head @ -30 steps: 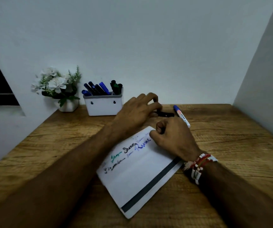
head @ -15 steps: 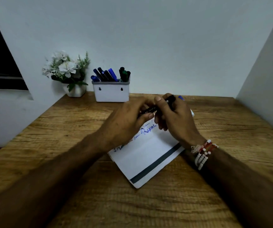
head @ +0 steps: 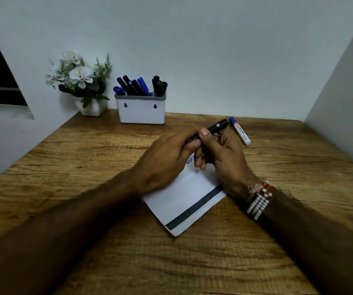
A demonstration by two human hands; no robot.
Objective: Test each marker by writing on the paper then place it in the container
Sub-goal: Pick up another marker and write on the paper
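Note:
A black marker [head: 216,127] is held over the paper by both hands: my right hand [head: 222,158] grips its middle and my left hand [head: 167,160] pinches its near end. Whether its cap is on is hidden by the fingers. The white paper [head: 184,201] with a dark stripe lies under my hands, with blue writing showing between them. A blue-capped white marker [head: 239,130] lies on the desk just right of my hands. The white container [head: 141,110] at the back holds several blue, black and green markers.
A white pot of white flowers [head: 79,81] stands left of the container against the wall. A wall [head: 341,99] closes the desk's right side. The wooden desk [head: 86,158] drops off along its left edge.
My left hand picked the black marker off the desk and brought it over the paper, where my right hand joined it. The blue marker stayed on the desk.

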